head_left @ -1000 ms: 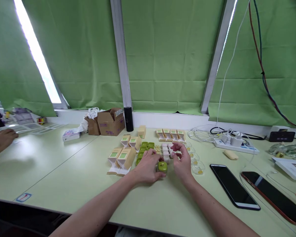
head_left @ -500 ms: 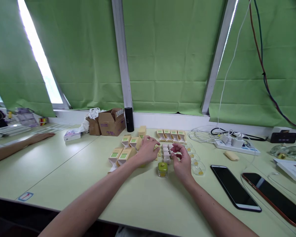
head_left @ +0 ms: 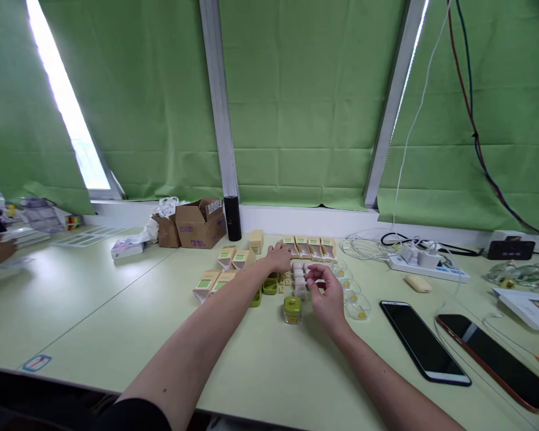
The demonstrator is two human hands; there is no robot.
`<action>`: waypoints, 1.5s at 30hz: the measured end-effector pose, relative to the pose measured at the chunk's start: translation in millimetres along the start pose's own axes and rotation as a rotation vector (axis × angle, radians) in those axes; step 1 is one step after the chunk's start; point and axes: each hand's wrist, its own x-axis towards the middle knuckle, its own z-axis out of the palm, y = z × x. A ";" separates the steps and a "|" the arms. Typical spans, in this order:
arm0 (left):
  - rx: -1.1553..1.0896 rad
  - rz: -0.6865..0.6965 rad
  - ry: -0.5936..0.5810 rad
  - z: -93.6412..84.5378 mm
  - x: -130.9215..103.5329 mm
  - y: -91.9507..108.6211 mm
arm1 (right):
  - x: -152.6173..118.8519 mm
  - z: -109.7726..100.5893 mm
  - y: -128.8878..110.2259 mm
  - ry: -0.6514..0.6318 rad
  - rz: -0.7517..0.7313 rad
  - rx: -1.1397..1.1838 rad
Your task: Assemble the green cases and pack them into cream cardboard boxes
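Tabletop of smooth pale green point(head_left: 242, 371). Stretched far with left hand point(head_left: 279, 256), cannot tell whether grasping; loosely curled with right hand point(head_left: 326, 293), nearer, same doubt. Upright near, untouched: clear square green-lidded jar point(head_left: 293, 311). Beyond it, square green lids point(head_left: 270, 287) left, white cubes point(head_left: 300, 288) right. Probably mid-reach; calls for careful, light contact among close rows.
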 end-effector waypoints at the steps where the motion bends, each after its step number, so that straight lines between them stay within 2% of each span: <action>1: 0.005 -0.003 -0.005 1.5 3.3 1.0 | 0.1 0.1 0.4 -0.003 0.000 0.002; 8: 0.016 -0.056 -0.039 10.7 18.3 2.8 | 0.9 0.4 -0.7 -0.005 0.005 0.016; 11: -0.006 -0.066 -0.011 8.8 17.8 -2.6 | 0.6 0.3 -1.4 -0.012 0.003 0.019; 17: -0.147 -0.017 0.141 -9.8 10.0 -23.8 | 0.2 0.8 -1.5 -0.038 -0.006 0.000; 23: -0.299 0.013 0.361 -19.2 -2.2 -39.7 | 2.2 0.0 -1.5 -0.021 -0.004 -0.006; 28: -0.370 0.045 0.514 -16.8 -32.2 -37.4 | 3.2 -1.1 0.1 -0.023 -0.008 -0.019; 34: -0.322 0.194 0.637 -7.7 -94.6 -10.0 | 5.5 -2.3 -2.1 -0.009 -0.016 -0.022; 39: -0.211 0.342 0.648 -3.8 -136.9 12.9 | 11.3 -4.9 -0.5 -0.027 -0.004 0.005; 45: -0.123 0.522 0.645 0.5 -157.2 19.1 | 17.5 -4.7 3.8 -0.041 0.071 0.165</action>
